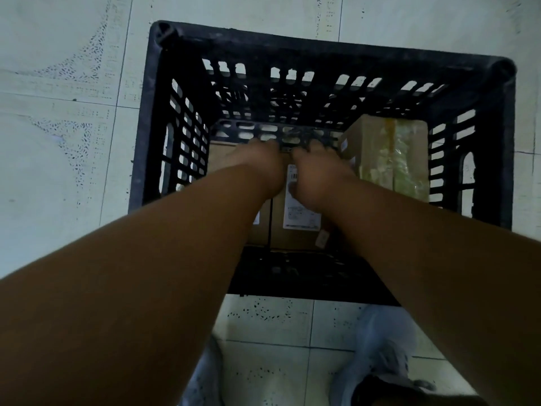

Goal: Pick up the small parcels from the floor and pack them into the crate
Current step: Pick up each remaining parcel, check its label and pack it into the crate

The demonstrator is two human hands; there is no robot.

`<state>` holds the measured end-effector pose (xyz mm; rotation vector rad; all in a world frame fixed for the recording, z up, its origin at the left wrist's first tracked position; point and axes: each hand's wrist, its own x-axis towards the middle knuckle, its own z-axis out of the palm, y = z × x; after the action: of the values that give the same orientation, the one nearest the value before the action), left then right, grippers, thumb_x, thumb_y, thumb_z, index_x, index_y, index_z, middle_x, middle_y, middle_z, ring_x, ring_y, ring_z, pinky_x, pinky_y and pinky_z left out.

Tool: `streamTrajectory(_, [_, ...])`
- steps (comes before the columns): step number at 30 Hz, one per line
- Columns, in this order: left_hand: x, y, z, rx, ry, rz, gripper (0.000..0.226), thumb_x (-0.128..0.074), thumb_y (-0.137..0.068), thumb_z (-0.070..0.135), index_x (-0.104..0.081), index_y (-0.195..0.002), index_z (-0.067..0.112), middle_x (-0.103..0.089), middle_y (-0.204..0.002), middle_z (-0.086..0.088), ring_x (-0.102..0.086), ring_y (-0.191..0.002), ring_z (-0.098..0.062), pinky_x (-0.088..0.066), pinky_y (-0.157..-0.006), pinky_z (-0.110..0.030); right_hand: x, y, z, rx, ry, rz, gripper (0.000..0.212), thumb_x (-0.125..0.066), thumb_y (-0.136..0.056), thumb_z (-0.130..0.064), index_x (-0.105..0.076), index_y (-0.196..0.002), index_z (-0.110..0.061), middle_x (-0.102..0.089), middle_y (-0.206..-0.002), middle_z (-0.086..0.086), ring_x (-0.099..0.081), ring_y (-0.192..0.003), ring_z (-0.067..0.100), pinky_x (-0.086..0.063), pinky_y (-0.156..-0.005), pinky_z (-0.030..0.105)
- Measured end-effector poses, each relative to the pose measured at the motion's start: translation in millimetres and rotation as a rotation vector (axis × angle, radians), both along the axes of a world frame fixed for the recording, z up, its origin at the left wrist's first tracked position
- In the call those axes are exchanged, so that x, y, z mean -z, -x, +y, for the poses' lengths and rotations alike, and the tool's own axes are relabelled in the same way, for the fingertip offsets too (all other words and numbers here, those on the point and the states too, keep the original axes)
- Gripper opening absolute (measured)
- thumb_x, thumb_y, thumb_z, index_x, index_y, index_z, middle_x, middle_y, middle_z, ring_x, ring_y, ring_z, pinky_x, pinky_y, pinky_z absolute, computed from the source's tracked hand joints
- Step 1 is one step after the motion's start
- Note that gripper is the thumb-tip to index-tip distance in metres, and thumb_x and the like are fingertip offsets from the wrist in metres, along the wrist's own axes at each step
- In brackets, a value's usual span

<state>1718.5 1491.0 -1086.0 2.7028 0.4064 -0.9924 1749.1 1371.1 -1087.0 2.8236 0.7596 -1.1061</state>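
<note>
A black slatted plastic crate (328,51) stands on the tiled floor. A flat brown parcel with a white label (301,218) lies on its bottom. Both my arms reach down into the crate. My left hand (260,162) and my right hand (316,174) lie side by side on top of this parcel, and their fingers bend down over its far edge. A second parcel, a brown box wrapped in clear and yellow tape (389,153), stands against the crate's right wall, just right of my right hand.
Pale speckled floor tiles (64,142) surround the crate. My light-coloured shoes (383,353) stand close to the crate's near wall. No loose parcels show on the floor in this view.
</note>
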Motion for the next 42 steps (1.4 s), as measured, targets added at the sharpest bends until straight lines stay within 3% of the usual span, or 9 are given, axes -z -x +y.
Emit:
streamTrajectory(3, [-30.6, 14.3, -9.2, -0.096, 0.07, -0.077, 0.054, -0.054, -0.092, 0.016, -0.04, -0.144, 0.018, -0.047, -0.141, -0.013, -0.05, -0.124, -0.034, -0.049, -0.09, -0.043, -20.5, 0.4, -7.2, 0.18, -0.096, -0.01, 0.063, -0.061, -0.093, -0.033, -0.035, -0.149, -0.018, -0.034, -0.152, 0.016, -0.037, -0.136, 0.038, -0.04, -0.107, 0.048])
streamTrajectory(10, [-160.9, 43.7, -33.4, -0.138, 0.181, -0.284, 0.042, -0.053, -0.093, 0.018, -0.049, -0.135, 0.018, -0.057, -0.131, -0.008, -0.055, -0.115, -0.029, -0.051, -0.09, -0.044, -131.8, 39.2, -32.7, 0.287, -0.325, -0.158, 0.052, -0.063, -0.09, -0.027, -0.048, -0.139, -0.019, -0.045, -0.143, 0.008, -0.05, -0.124, 0.029, -0.047, -0.098, 0.047])
streamTrajectory(14, [-274.0, 62.7, -40.8, -0.163, 0.224, -0.36, 0.041, -0.055, -0.093, 0.017, -0.051, -0.134, 0.018, -0.059, -0.126, -0.006, -0.058, -0.112, -0.026, -0.051, -0.09, -0.041, -246.5, 51.8, -34.3, 0.34, -0.416, -0.247, 0.041, -0.065, -0.089, -0.025, -0.055, -0.127, -0.017, -0.054, -0.128, 0.007, -0.054, -0.111, 0.024, -0.048, -0.09, 0.041])
streamTrajectory(17, [-372.1, 77.5, -42.4, -0.154, 0.225, -0.361, 0.035, -0.054, -0.093, 0.013, -0.055, -0.128, 0.018, -0.061, -0.119, -0.005, -0.061, -0.1, -0.024, -0.051, -0.078, -0.034, -346.2, 63.0, -36.6, 0.365, -0.449, -0.29, 0.043, -0.067, -0.088, -0.027, -0.057, -0.128, -0.017, -0.056, -0.127, 0.007, -0.053, -0.113, 0.025, -0.047, -0.091, 0.044])
streamTrajectory(21, [-509.9, 99.4, -40.1, -0.143, 0.243, -0.473, 0.026, -0.051, -0.094, 0.012, -0.06, -0.119, 0.016, -0.064, -0.11, -0.006, -0.062, -0.093, -0.022, -0.048, -0.073, -0.031, -485.8, 90.6, -40.5, 0.427, -0.541, -0.329, 0.048, -0.073, -0.083, -0.026, -0.061, -0.127, -0.014, -0.06, -0.126, 0.011, -0.058, -0.112, 0.031, -0.048, -0.091, 0.046])
streamTrajectory(28, [-681.7, 137.3, -59.7, -0.021, 0.402, -0.616, 0.029, -0.046, -0.099, 0.016, -0.059, -0.125, 0.021, -0.064, -0.118, -0.001, -0.056, -0.094, -0.01, -0.037, -0.073, -0.023, -681.0, 145.2, -87.2, 0.534, -0.638, -0.543, 0.048, -0.068, -0.084, -0.024, -0.058, -0.131, -0.017, -0.056, -0.131, 0.008, -0.055, -0.115, 0.029, -0.047, -0.093, 0.047])
streamTrajectory(32, [-738.7, 150.7, -84.2, 0.119, 0.478, -0.64, 0.029, -0.047, -0.101, 0.023, -0.052, -0.129, 0.026, -0.063, -0.117, 0.003, -0.061, -0.087, -0.015, -0.043, -0.071, -0.028, -745.5, 173.4, -136.0, 0.656, -0.615, -0.66, 0.048, -0.068, -0.087, -0.03, -0.055, -0.133, -0.02, -0.053, -0.134, 0.003, -0.054, -0.119, 0.023, -0.047, -0.097, 0.045])
streamTrajectory(36, [-789.4, 142.2, -119.5, 0.27, 0.479, -0.706, 0.033, -0.049, -0.099, 0.024, -0.048, -0.132, 0.029, -0.06, -0.115, 0.01, -0.057, -0.088, -0.01, -0.041, -0.071, -0.025, -780.7, 187.9, -188.0, 0.736, -0.599, -0.735, 0.05, -0.069, -0.087, -0.036, -0.053, -0.133, -0.024, -0.052, -0.136, 0.0, -0.054, -0.12, 0.019, -0.048, -0.1, 0.045])
streamTrajectory(42, [-817.4, 108.6, -228.4, 0.361, 0.459, -0.796, 0.035, -0.049, -0.099, 0.023, -0.048, -0.133, 0.027, -0.059, -0.123, 0.007, -0.058, -0.1, -0.012, -0.045, -0.081, -0.025, -805.1, 168.6, -292.4, 0.928, -0.648, -0.813, 0.051, -0.068, -0.089, -0.034, -0.052, -0.135, -0.021, -0.052, -0.134, 0.001, -0.052, -0.121, 0.016, -0.042, -0.095, 0.028])
